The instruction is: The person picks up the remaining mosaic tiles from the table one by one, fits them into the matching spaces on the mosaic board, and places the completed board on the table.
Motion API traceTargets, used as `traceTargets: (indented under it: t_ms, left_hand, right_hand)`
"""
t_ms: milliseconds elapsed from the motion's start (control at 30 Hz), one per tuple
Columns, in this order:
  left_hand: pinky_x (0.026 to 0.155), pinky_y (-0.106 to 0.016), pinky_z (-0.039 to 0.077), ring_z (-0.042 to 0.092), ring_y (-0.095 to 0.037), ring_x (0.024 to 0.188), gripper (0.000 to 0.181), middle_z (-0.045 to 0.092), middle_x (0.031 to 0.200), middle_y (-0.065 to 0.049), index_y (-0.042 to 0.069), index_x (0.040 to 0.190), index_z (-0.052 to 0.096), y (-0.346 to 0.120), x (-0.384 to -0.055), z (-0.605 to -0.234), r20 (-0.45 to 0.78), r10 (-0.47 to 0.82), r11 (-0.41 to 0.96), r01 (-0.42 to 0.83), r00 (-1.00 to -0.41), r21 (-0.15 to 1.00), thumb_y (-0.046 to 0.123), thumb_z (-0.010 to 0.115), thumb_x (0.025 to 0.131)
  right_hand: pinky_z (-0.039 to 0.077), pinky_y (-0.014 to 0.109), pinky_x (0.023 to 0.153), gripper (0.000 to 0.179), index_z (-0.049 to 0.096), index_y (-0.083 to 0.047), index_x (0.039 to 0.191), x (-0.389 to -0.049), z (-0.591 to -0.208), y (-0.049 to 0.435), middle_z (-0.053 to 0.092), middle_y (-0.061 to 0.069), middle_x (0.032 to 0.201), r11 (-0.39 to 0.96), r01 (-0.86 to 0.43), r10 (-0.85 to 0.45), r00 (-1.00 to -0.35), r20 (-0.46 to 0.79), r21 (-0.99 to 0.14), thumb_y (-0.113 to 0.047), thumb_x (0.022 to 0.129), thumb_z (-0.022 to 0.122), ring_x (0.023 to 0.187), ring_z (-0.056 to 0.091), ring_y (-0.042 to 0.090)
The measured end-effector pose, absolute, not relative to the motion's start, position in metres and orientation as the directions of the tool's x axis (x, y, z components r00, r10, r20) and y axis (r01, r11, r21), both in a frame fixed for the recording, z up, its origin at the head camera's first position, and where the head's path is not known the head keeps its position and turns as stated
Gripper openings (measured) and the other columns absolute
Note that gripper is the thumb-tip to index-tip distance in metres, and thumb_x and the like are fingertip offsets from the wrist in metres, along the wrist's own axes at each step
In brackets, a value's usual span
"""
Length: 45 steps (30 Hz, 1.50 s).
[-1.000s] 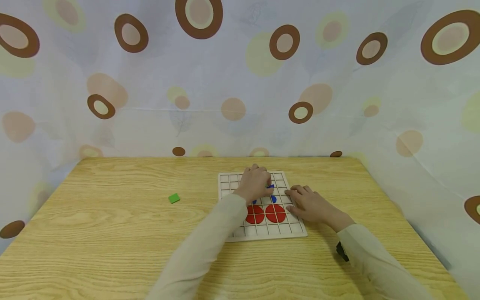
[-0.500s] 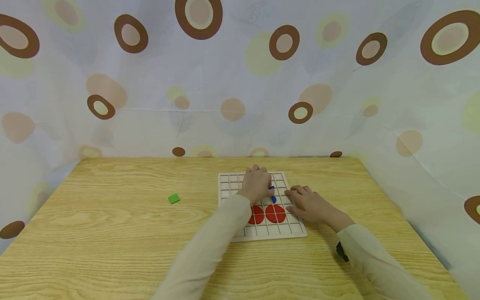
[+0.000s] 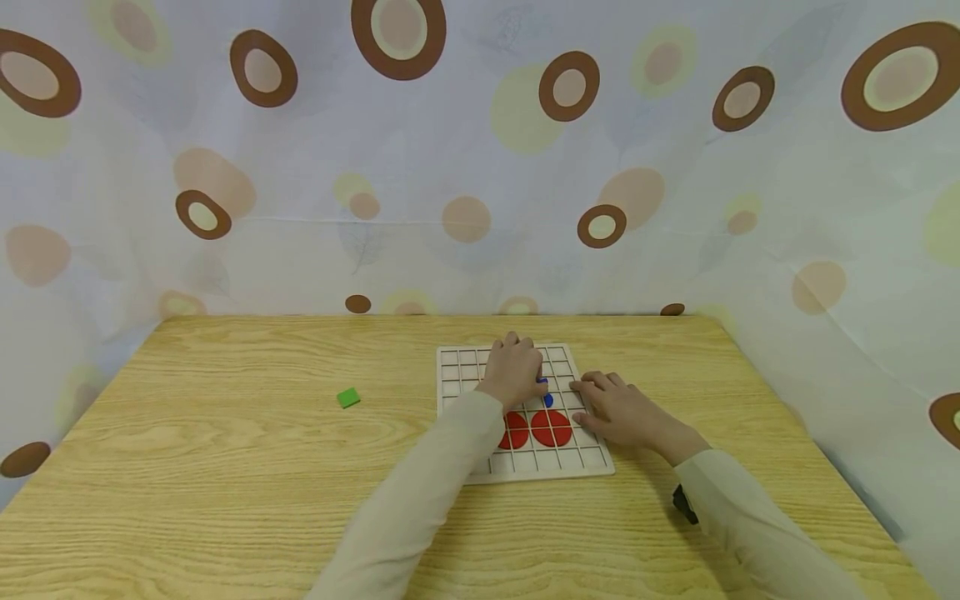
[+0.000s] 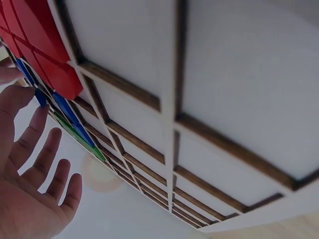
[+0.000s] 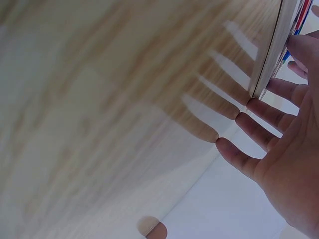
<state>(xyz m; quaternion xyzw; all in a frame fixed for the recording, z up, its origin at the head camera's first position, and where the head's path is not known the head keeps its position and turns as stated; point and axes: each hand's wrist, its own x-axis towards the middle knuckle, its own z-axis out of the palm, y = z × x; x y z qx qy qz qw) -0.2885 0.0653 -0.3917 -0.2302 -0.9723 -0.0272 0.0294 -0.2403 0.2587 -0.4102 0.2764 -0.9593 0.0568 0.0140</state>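
A white grid board (image 3: 577,461) lies on the table, bearing flat red pieces (image 3: 551,428) that form round shapes. Over its middle reaches my left hand (image 3: 514,368), thumb and index finger pinching a small blue tile (image 4: 40,97) close to the grid. Blue pieces (image 4: 72,112) and green pieces (image 4: 82,133) sit in a row beyond the red in the left wrist view. My right hand (image 3: 617,407) rests at the board's right edge, thumb and index finger on the rim and other fingertips on the table. From the head view, my left hand hides part of the board.
A lone green square tile (image 3: 348,397) lies on the wooden table (image 3: 225,467) left of the board. Patterned cloth (image 3: 465,167) hangs behind the table and along its sides. Something black (image 3: 684,505) shows under the right sleeve.
My left hand has shifted slightly right, and the blue tile at its fingertips has turned and moved a little nearer to me. The right hand stays where it was.
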Motion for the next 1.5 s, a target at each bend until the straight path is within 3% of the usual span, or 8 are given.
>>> traceTargets:
  t_ms: [233,567,967,1500]
  left_hand:
    - [0.091,-0.038,0.040,0.047,-0.018,0.099,0.021,0.059,0.101,0.005,0.024,0.086,0.067,0.062,-0.287,-0.389,0.081,0.467,0.880,0.472,-0.881,0.056,0.044,0.063,0.082]
    - [0.098,-0.043,0.038,0.046,-0.021,0.111,0.023,0.058,0.116,0.003,0.031,0.108,0.064,0.051,-0.289,-0.388,0.095,0.545,0.831,0.552,-0.833,0.067,0.038,0.059,0.087]
    - [0.100,-0.042,0.036,0.043,-0.022,0.118,0.026,0.055,0.122,0.004,0.039,0.113,0.061,0.050,-0.291,-0.387,0.057,0.612,0.791,0.612,-0.789,-0.019,0.030,0.058,0.089]
    - [0.101,-0.043,0.035,0.043,-0.021,0.117,0.028,0.055,0.121,0.005,0.040,0.113,0.061,0.053,-0.294,-0.391,0.056,0.636,0.772,0.634,-0.770,-0.044,0.027,0.059,0.089]
  right_hand:
    - [0.041,0.059,0.085,0.047,0.047,-0.007,0.131,-0.241,-0.411,0.259,0.046,0.017,0.130,0.843,-0.529,-0.526,-0.848,0.057,-0.101,-0.032,0.091,0.053,0.116,0.045,0.038]
    - [0.041,0.058,0.085,0.047,0.047,-0.006,0.130,-0.240,-0.411,0.259,0.046,0.018,0.129,0.840,-0.534,-0.530,-0.845,0.068,-0.099,-0.031,0.091,0.053,0.115,0.045,0.038]
    - [0.040,0.059,0.087,0.048,0.047,-0.007,0.131,-0.242,-0.411,0.259,0.046,0.018,0.130,0.842,-0.527,-0.523,-0.850,0.058,-0.116,-0.033,0.091,0.053,0.116,0.044,0.038]
    - [0.039,0.060,0.086,0.048,0.047,-0.007,0.131,-0.241,-0.411,0.259,0.046,0.018,0.130,0.844,-0.526,-0.523,-0.851,0.058,-0.108,-0.033,0.091,0.053,0.117,0.044,0.039]
